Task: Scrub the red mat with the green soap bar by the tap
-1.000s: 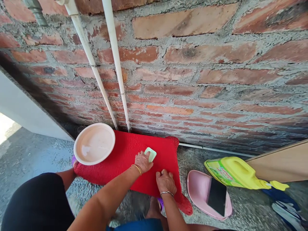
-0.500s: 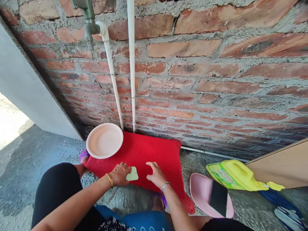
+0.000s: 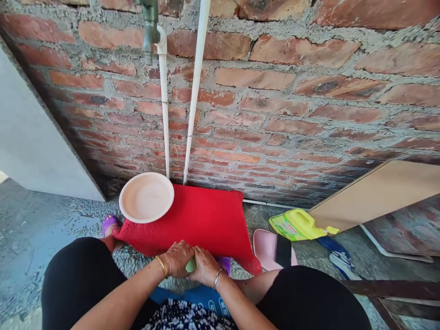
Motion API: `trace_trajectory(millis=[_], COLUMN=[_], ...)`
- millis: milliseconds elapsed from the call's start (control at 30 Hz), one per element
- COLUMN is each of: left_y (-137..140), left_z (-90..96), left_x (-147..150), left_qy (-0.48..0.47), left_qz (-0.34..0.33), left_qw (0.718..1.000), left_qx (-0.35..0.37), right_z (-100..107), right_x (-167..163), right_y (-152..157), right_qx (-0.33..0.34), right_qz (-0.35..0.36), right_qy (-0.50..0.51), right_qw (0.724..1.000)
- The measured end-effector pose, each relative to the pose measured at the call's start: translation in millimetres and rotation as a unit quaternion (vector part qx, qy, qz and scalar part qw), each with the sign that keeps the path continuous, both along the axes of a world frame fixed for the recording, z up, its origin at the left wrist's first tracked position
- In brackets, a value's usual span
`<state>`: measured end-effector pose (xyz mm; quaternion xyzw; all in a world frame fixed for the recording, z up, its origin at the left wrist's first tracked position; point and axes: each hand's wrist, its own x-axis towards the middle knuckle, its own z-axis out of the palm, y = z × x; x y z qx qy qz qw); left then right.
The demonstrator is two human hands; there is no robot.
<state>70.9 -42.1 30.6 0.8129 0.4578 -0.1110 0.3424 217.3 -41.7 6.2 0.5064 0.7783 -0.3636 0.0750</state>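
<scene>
A small pale green flat plate (image 3: 191,264) with rounded corners shows between my two hands, mostly covered by the fingers; its exact kind is unclear. My left hand (image 3: 177,259), a gold bracelet at the wrist, is closed on it from one side. On the other side my right hand (image 3: 205,266), with a silver bangle, closes over its edge, fingers touching the left hand. Both hands are just over the near edge of a red cloth (image 3: 206,215), which is spread over a low surface. At the cloth's far left corner rests a pale pink basin (image 3: 147,198).
On the right stand a pink plastic container (image 3: 263,247) with a dark flat slab (image 3: 283,251) on it, a yellow jug (image 3: 292,224) and a wooden board (image 3: 374,192). Behind the cloth rise a brick wall (image 3: 254,101), white pipes (image 3: 194,91) and a tap (image 3: 150,32).
My right hand has moved left and closed on the green plate beside my left hand. The plate has come nearer my body and turned edge-on. The view has swung right.
</scene>
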Motion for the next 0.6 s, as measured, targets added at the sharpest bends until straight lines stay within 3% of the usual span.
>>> trace_trajectory(millis=[100, 267, 433, 600], left_y=[1, 13, 23, 24], left_z=[-6.2, -27.8, -49.2, -63.8], left_x=[-7, -45, -94, -111], left_qy=[0.015, 0.112, 0.178, 0.209], left_qz=[0.069, 0.255, 0.358, 0.413], left_qw=[0.997, 0.959, 0.917, 0.886], left_qx=[0.026, 0.048, 0.013, -0.02], right_z=[5, -10, -32, -40], right_x=[-8, -11, -28, -29], right_y=[2, 14, 20, 25], right_qx=[0.051, 0.044, 0.095, 0.104], right_qz=[-0.059, -0.209, -0.191, -0.188], right_qy=[-0.044, -0.111, -0.083, -0.109], right_qw=[0.996, 0.971, 0.973, 0.971])
